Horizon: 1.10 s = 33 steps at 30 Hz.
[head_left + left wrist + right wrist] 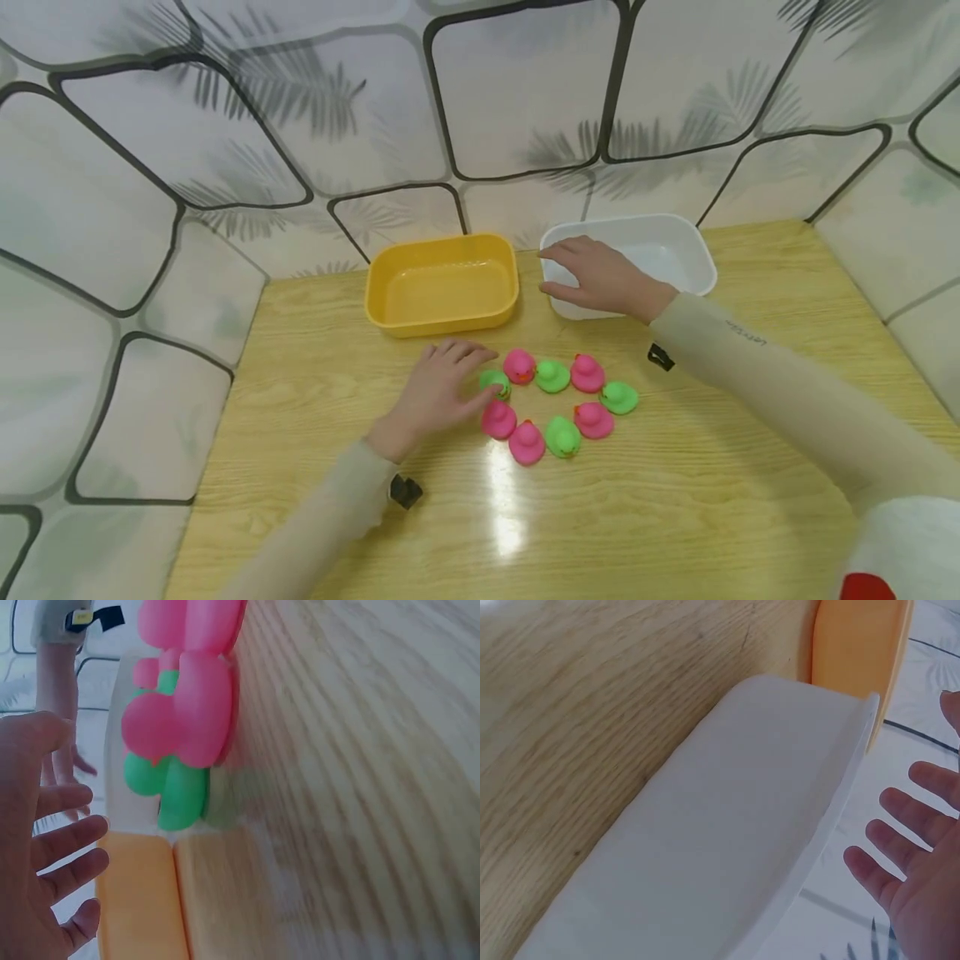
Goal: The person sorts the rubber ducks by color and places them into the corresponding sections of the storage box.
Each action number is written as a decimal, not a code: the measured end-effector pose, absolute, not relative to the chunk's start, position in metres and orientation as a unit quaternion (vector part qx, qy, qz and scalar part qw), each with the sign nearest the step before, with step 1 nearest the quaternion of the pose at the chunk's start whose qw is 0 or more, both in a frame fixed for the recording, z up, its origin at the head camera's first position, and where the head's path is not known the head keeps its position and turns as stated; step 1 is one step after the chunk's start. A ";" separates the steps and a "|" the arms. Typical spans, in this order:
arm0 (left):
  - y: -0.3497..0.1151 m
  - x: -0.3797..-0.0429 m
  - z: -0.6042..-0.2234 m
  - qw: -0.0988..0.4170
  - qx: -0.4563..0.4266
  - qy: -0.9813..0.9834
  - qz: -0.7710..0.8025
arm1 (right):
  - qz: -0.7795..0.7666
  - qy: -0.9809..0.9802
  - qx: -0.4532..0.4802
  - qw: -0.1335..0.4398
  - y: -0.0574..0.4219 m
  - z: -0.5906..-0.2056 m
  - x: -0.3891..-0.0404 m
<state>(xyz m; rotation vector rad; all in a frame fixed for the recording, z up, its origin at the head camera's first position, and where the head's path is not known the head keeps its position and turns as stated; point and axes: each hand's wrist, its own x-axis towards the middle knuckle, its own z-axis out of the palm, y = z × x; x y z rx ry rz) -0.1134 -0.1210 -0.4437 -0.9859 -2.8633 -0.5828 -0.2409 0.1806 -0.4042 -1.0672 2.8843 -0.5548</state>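
Observation:
Several small rubber ducks, pink and green, form a ring on the table. My left hand (438,392) hovers at the ring's left side, fingers spread, nearest a green duck (491,382) and a pink duck (498,420). In the left wrist view that hand (45,832) is apart from the pink duck (180,720), with nothing in its fingers. My right hand (596,275) is held over the left part of the white tub (705,267). The right wrist view has this hand (922,855) beyond the tub's rim (855,761), fingers loosely extended and holding nothing.
A yellow tub (442,325) stands left of the white one, at the back of the wooden table (315,417). Its inside looks bare. Patterned fabric walls (525,92) rise behind and along both sides. Light glares off the tabletop in front of the ducks.

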 end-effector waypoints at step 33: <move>-0.125 -0.074 -0.467 0.051 -0.348 -0.917 -0.189 | -0.117 0.929 -0.339 0.087 0.136 -0.415 -0.263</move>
